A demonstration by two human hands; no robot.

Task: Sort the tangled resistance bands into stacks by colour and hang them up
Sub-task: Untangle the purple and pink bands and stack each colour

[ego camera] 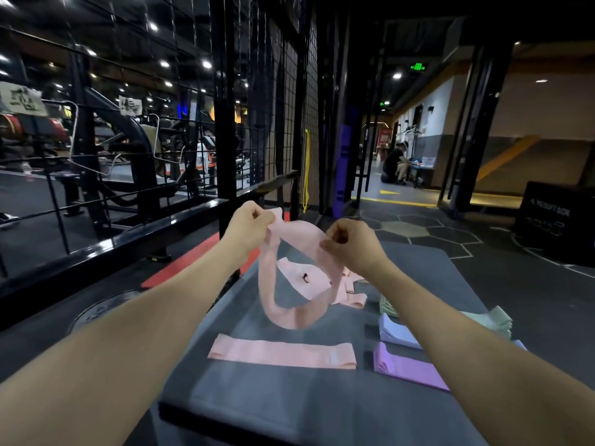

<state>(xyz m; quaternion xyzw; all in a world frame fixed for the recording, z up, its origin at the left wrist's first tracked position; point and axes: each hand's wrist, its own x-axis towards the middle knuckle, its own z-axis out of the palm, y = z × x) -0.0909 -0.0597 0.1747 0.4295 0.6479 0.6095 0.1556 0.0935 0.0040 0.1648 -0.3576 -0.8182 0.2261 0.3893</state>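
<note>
Both hands hold one pink resistance band [283, 304] up over a grey mat [322, 413]. My left hand [249, 225] pinches its left top end and my right hand [352, 244] pinches its right top end, so the loop sags between them. A flat pink band [283, 355] lies on the mat below. More pink bands [309, 280] lie tangled behind the held loop. To the right are a purple stack [405, 368], a pale blue stack [396, 333] and a green stack [492, 321], partly hidden by my right forearm.
A black wire-mesh rack [257, 107] with a rail [128, 243] stands to the left and ahead. A yellow band [306, 169] hangs on the mesh. A black box [553, 220] sits at the right. A person crouches far down the corridor [394, 164].
</note>
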